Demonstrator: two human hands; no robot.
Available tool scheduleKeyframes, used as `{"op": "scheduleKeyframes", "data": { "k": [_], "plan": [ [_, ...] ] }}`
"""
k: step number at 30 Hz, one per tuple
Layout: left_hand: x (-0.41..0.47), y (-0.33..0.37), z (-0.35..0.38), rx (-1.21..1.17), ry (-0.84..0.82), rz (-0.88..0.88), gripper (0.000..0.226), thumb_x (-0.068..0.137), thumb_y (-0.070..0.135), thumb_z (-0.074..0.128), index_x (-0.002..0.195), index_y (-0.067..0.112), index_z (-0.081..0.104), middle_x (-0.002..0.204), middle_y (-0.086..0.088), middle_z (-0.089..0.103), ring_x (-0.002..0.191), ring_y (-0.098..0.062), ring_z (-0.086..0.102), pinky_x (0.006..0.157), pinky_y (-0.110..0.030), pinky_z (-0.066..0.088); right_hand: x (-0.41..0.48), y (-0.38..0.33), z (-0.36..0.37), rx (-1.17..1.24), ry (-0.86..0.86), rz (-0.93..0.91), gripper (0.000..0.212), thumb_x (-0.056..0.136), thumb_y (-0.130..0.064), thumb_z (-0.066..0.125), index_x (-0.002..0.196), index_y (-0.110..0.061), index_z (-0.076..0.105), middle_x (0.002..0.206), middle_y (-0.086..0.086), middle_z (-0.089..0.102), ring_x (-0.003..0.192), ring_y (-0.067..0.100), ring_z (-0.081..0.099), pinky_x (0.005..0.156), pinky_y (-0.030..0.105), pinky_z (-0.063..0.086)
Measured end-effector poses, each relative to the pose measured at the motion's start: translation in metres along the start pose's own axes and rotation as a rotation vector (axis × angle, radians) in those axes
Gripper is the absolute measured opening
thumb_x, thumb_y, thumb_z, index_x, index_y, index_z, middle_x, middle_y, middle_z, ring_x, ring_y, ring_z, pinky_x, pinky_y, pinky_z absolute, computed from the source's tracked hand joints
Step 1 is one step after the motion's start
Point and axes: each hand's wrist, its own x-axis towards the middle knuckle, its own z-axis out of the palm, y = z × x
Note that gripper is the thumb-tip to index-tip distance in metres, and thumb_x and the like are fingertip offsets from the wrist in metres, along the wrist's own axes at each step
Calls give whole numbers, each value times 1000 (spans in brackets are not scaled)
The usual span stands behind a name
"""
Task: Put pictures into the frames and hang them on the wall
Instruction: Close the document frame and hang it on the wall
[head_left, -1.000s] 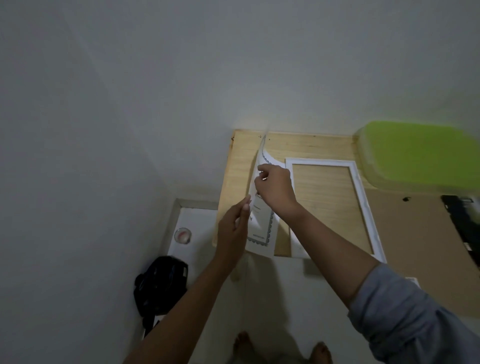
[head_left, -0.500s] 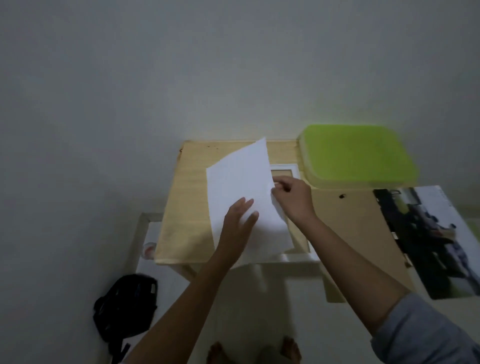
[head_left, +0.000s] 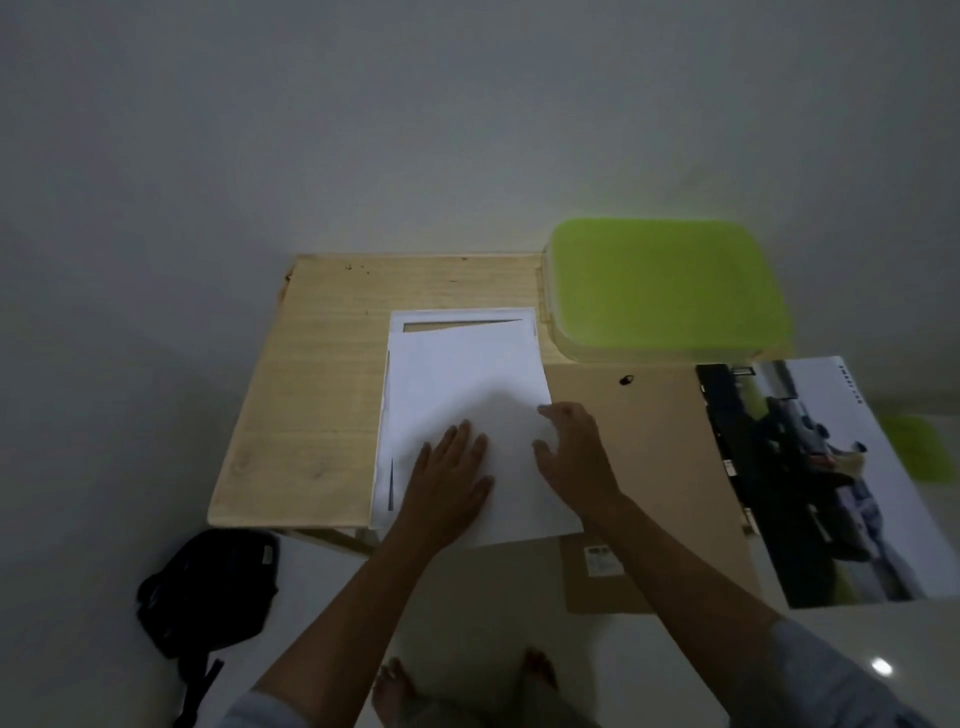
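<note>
A white picture frame (head_left: 462, 315) lies flat on the wooden table (head_left: 322, 374). A white sheet of paper (head_left: 467, 384), blank side up, lies on the frame and covers most of it, slightly skewed, its near edge hanging past the table's front. My left hand (head_left: 449, 483) rests flat on the sheet's lower middle, fingers spread. My right hand (head_left: 574, 454) sits at the sheet's right edge with fingers curled onto the paper. A large photo print (head_left: 821, 483) of dark vehicles lies to the right. Brown backing board (head_left: 654, 431) lies under it.
A lime-green plastic lid or bin (head_left: 665, 291) stands at the table's back right against the grey wall. A black bag (head_left: 208, 592) sits on the white floor at the left. My bare feet (head_left: 395, 686) are below the table's front edge.
The sheet, held upright a second ago, was turned blank side up and laid flat over the frame. Both hands came down onto it, and the view shifted right.
</note>
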Motion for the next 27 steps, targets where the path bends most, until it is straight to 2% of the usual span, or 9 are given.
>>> {"op": "scheduleKeyframes", "data": {
  "k": [2, 5, 7, 10, 13, 15, 19, 24, 27],
  "plan": [
    [3, -1, -3, -10, 33, -14, 79, 82, 56, 3, 147, 14, 20, 156, -12, 11, 145, -27, 9, 113, -42, -1, -6, -2, 4, -38, -96, -102, 47, 87, -12, 57, 132, -4, 46, 136, 16, 41, 129, 27, 36, 111, 31, 27],
    [3, -9, -6, -23, 42, -48, 72, 93, 55, 11, 138, 8, 41, 145, -20, 37, 134, -37, 35, 106, -50, 16, -11, 0, 18, -173, -209, -200, 52, 91, -25, 53, 139, -10, 38, 148, 16, 29, 138, 27, 25, 113, 32, 20],
    [3, -18, -5, -32, -18, -65, 80, 92, 60, 2, 139, 8, 39, 147, -20, 34, 136, -36, 31, 107, -49, 14, -11, 2, 27, -262, -215, -225, 53, 90, -28, 54, 137, -9, 41, 147, 19, 31, 137, 32, 27, 112, 38, 28],
    [6, -30, -5, -21, -16, -25, 83, 89, 64, -1, 142, 11, 34, 150, -19, 28, 138, -36, 26, 108, -48, 11, -9, 1, 38, -344, -169, -248, 51, 73, -27, 72, 118, -6, 60, 125, 25, 55, 114, 40, 55, 87, 46, 53],
    [11, -41, -8, 20, -68, -22, 74, 93, 58, 6, 137, 11, 43, 142, -20, 42, 130, -36, 42, 102, -49, 24, -4, -9, 41, -390, -90, -220, 50, 59, -28, 77, 104, -8, 65, 108, 20, 65, 94, 35, 66, 68, 41, 57],
    [16, -47, -12, 12, -62, 27, 79, 91, 61, 1, 140, 12, 39, 146, -19, 36, 134, -35, 36, 105, -48, 19, -2, -15, 42, -423, -49, -197, 46, 60, -29, 71, 101, -9, 66, 106, 18, 66, 91, 33, 66, 66, 40, 56],
    [23, -55, -18, 8, -76, 117, 98, 72, 72, -20, 148, 18, 11, 157, -11, 3, 145, -26, 2, 111, -35, -7, -1, -25, 48, -398, -6, -104, 40, 68, -21, 67, 105, -8, 63, 114, 16, 62, 100, 35, 61, 75, 42, 52],
    [18, -68, -21, -11, 32, 78, 66, 96, 51, 17, 137, 6, 42, 144, -21, 39, 133, -36, 37, 105, -51, 28, 2, -24, 43, -348, 106, 26, 44, 72, -15, 68, 114, -4, 59, 123, 20, 55, 111, 39, 53, 84, 46, 49],
    [13, -75, -18, -127, 127, -62, 64, 89, 42, 37, 134, -3, 43, 140, -28, 40, 129, -42, 40, 102, -48, 34, 8, -20, 34, -356, 130, 120, 42, 80, -17, 58, 120, -4, 49, 127, 18, 45, 113, 37, 42, 90, 41, 41]
  ]
}}
